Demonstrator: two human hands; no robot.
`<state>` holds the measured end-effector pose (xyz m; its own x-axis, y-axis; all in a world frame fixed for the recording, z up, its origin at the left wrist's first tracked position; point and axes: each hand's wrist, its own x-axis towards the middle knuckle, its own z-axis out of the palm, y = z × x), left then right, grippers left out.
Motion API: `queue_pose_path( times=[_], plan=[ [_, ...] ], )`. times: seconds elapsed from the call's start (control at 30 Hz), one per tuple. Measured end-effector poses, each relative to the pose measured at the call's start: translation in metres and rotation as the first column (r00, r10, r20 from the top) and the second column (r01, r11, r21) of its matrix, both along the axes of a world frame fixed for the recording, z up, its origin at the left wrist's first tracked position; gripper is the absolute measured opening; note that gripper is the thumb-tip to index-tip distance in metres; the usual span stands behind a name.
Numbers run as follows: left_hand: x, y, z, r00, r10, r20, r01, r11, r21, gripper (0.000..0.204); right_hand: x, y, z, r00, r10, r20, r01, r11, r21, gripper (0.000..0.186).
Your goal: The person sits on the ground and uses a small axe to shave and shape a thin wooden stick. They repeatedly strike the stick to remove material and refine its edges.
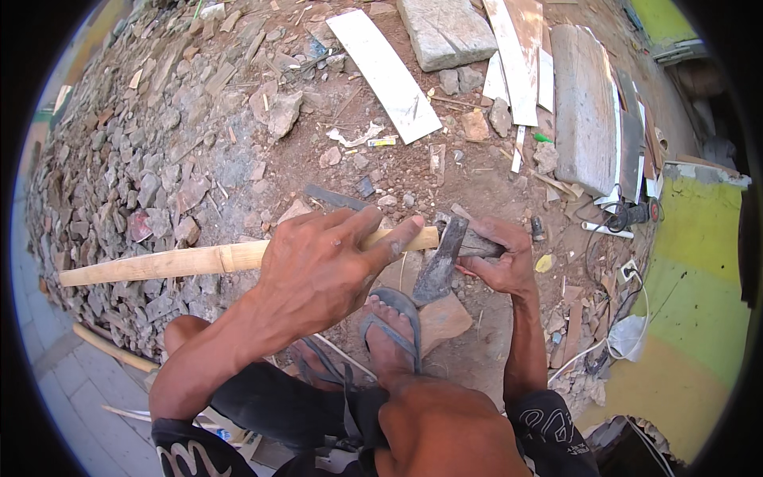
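Observation:
My left hand (318, 266) grips a long split bamboo strip (159, 267) lying crosswise, its far left end reaching over the rubble. My right hand (505, 254) is closed on the worn grey handle of a hatchet-like tool, whose dusty metal head (437, 266) points downward beside the strip's right end. Below the head is a flat reddish stone (441, 322), next to my sandaled foot (389, 334). Whether the metal touches the stone or the bamboo is hard to tell.
Broken rubble (143, 159) covers the left ground. White boards (385, 79), a concrete block (445, 32) and a weathered slab (584, 111) lie beyond. A power tool (636, 213), cables and a socket strip (629, 270) sit beside a painted yellow-green wall (691, 278) at right.

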<state>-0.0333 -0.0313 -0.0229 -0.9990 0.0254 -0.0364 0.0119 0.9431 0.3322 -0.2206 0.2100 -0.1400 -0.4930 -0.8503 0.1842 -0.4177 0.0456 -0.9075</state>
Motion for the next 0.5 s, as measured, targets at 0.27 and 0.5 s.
queue_pose_path(
  times=[0.27,0.5],
  plan=[
    [-0.005,-0.005,0.005,0.999,0.003,-0.050,0.000,0.998,0.066,0.054,-0.001,-0.002,0.016,0.999,0.040,-0.027,-0.036,0.991,0.132,0.045],
    [-0.005,-0.005,-0.007,0.991,0.128,-0.031,-0.124,0.985,0.123,0.022,-0.002,-0.009,0.024,0.987,0.130,-0.094,-0.115,0.982,0.149,0.045]
  ],
)
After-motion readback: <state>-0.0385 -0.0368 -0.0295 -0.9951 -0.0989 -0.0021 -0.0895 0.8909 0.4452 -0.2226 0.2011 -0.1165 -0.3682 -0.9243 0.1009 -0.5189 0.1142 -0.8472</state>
